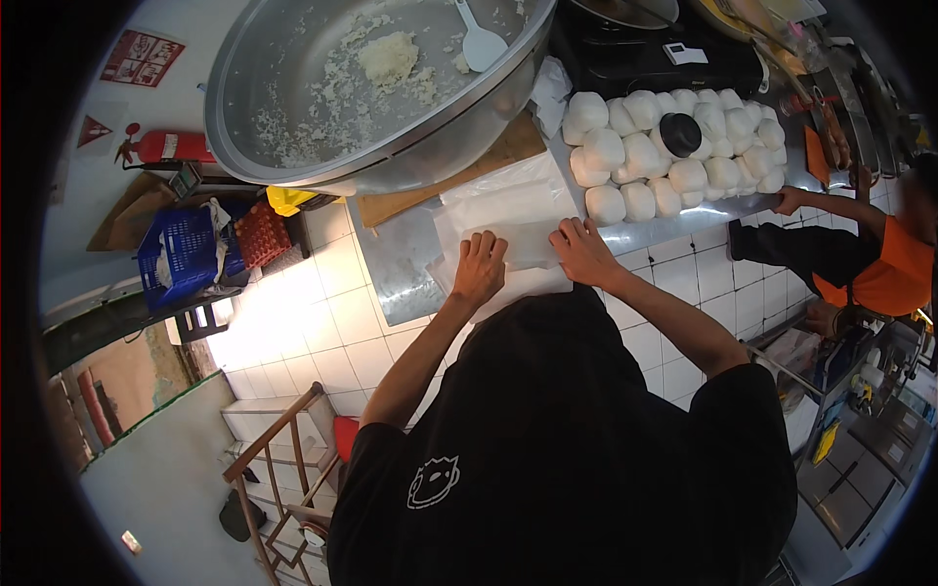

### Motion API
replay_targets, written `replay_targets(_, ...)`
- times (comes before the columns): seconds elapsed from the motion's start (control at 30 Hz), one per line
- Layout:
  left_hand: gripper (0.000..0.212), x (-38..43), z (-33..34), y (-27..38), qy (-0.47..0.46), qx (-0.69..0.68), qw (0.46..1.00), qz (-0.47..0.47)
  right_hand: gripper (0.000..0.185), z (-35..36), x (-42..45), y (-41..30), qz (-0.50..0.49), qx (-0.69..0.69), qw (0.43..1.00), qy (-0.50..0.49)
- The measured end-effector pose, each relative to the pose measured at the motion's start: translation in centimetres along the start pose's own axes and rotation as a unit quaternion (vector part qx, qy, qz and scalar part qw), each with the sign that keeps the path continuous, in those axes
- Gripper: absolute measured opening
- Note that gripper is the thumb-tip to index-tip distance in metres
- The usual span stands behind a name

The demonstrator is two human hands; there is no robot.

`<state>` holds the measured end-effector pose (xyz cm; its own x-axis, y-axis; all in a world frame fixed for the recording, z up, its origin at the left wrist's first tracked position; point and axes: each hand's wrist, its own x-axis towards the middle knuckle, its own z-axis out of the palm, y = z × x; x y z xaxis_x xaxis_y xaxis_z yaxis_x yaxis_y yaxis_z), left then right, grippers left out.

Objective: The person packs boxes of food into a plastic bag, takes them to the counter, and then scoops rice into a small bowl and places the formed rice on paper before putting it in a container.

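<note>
My left hand (480, 267) has its fingers curled on the left side of a stack of white paper sheets (506, 209) at the metal table's near edge. My right hand (580, 249) pinches the right side of the same paper. Beyond the stack stands a large metal basin (330, 172) with a clump of cooked rice (388, 58), scattered grains and a white rice paddle (481, 44). To the right of my hands lie many white wrapped, rounded bundles (604, 150), piled closely, with a black round object (681, 135) on top.
A black stove (645, 62) is behind the bundles. At the right edge a person in an orange top (879, 271) rests a hand by the table. On the left are a fire extinguisher (172, 146), a blue plastic crate (176, 249), red egg trays (262, 236) and a stair railing (271, 432).
</note>
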<state>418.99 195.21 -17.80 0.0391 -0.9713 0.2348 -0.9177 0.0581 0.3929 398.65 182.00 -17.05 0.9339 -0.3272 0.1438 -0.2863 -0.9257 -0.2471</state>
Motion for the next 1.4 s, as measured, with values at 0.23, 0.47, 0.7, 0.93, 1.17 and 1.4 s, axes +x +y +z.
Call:
replay_targets(0.23,0.021,0.5,1.3,-0.7,-0.032,0.029,0.998,0.046,0.012,1.2,0.2,-1.0,0.016,-0.033,0.999,-0.029)
replay_targets(0.47,0.016,-0.5,0.8,0.2,-0.003,0.007,1.0,0.014,0.01,1.5,-1.1,0.0,-0.033,-0.015,0.999,-0.02)
replay_targets(0.7,0.008,-1.1,1.7,-1.4,-0.036,0.046,0.997,0.041,0.009,1.7,-1.5,0.0,-0.043,-0.002,0.999,-0.023)
replay_targets(0.93,0.01,-1.1,2.7,-1.3,-0.073,0.065,0.995,-0.01,0.014,2.8,-0.7,-0.8,0.041,0.024,0.995,-0.086)
replay_targets(1.17,0.03,-2.3,0.1,0.1,-0.055,-0.134,0.988,-0.059,0.041,0.3,-2.7,-2.9,0.114,0.066,0.989,-0.065)
replay_targets(1.4,0.012,-0.1,1.8,-1.3,-0.188,-0.01,0.979,-0.072,0.02,2.3,-0.8,0.1,0.127,0.102,0.981,-0.106)
